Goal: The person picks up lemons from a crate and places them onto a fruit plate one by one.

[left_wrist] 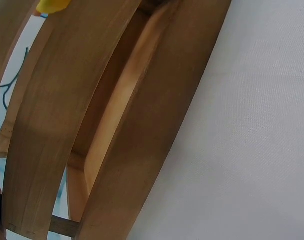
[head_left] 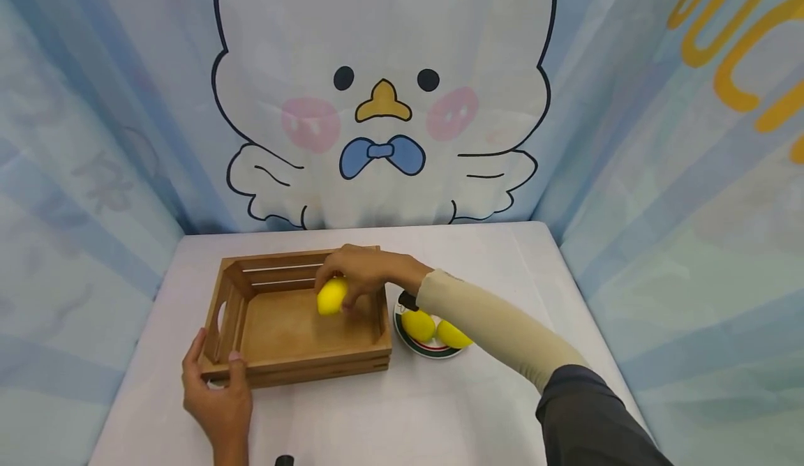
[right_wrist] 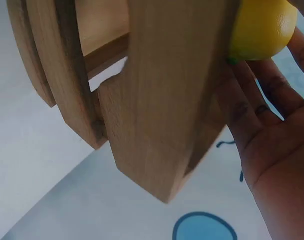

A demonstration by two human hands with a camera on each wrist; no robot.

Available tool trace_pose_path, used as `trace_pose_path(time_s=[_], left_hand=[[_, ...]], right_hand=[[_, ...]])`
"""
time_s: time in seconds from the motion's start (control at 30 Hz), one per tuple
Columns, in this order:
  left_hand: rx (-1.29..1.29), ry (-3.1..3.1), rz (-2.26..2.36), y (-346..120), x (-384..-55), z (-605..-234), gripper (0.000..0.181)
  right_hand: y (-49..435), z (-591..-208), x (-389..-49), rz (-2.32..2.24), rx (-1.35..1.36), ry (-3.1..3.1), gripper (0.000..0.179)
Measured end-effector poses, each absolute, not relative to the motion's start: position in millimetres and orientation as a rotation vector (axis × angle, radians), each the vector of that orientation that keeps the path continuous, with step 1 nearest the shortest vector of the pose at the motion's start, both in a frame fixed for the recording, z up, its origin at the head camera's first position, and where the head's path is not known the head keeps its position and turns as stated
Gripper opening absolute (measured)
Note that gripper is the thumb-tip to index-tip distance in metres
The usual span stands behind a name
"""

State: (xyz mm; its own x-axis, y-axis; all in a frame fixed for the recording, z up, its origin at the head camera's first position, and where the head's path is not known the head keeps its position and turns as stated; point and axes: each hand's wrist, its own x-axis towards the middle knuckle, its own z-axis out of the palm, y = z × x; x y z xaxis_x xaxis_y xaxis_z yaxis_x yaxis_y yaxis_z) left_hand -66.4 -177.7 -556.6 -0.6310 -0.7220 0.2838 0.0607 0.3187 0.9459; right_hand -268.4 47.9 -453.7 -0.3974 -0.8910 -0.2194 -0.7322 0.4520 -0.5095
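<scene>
A slatted wooden crate point(head_left: 276, 319) with handle cut-outs stands on the table's left half. My left hand point(head_left: 218, 402) grips its near left corner, thumb over the front rim and fingers along the left end. Over the crate's right part, my right hand point(head_left: 356, 269) holds a yellow lemon point(head_left: 331, 296) between thumb and fingers. The right wrist view shows this lemon point(right_wrist: 265, 30) in the fingers, beyond the crate's end wall point(right_wrist: 161, 100). In the left wrist view the front slats point(left_wrist: 62, 100) fill much of the picture; the left hand's grip is mostly hidden there.
Right of the crate, a plate point(head_left: 407, 340) with a dark green rim carries two more lemons point(head_left: 419, 325), partly beneath the right forearm. A white cloth covers the table point(head_left: 440, 410). Printed curtains point(head_left: 383, 33) enclose the back and both sides.
</scene>
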Motion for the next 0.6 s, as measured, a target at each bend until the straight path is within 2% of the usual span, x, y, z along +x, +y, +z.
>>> trace_pose_path(time_s=[0.3, 0.6], left_hand=[[0.584, -1.874, -1.372, -178, -66, -558, 0.062], [0.577, -1.863, -1.367, -167, -62, -535, 0.060]], right_hand=[[75, -438, -260, -0.691, -1.316, 2.397, 0.053], [114, -428, -245, -1.009, -1.138, 2.501, 0.053]])
